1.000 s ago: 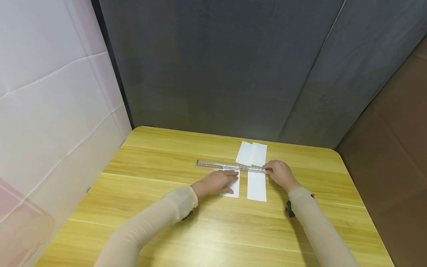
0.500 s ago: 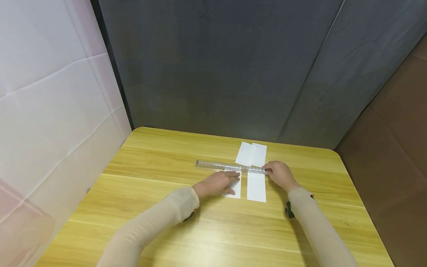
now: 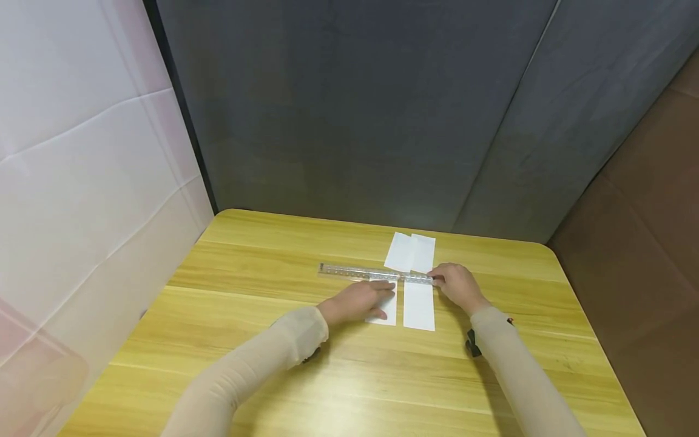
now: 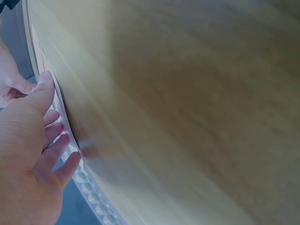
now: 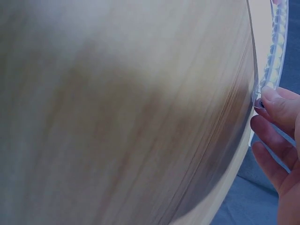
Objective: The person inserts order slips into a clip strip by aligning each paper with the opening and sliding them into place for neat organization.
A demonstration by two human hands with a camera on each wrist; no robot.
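A clear plastic ruler (image 3: pixel 377 274) lies crosswise over two white paper strips on the wooden table (image 3: pixel 246 340). My left hand (image 3: pixel 361 298) lies flat on the left strip (image 3: pixel 386 311), its straight fingers reaching the ruler's near edge. My right hand (image 3: pixel 457 285) pinches the ruler's right end, just right of the right strip (image 3: pixel 418 308). The strips' far ends (image 3: pixel 409 252) show beyond the ruler. In the left wrist view my fingers (image 4: pixel 56 140) rest by the ruler (image 4: pixel 93 199). The right wrist view shows fingertips (image 5: pixel 274 101) at the ruler's (image 5: pixel 277 42) end.
A dark grey fabric wall (image 3: pixel 382 109) stands behind the table, a white panel (image 3: pixel 82 182) is on the left and a brown surface (image 3: pixel 644 243) on the right. Bare wood lies to the left of the ruler and along the near edge.
My left hand and the left strip under it have slid slightly right, narrowing the gap to the right strip. The ruler and my right hand have hardly moved.
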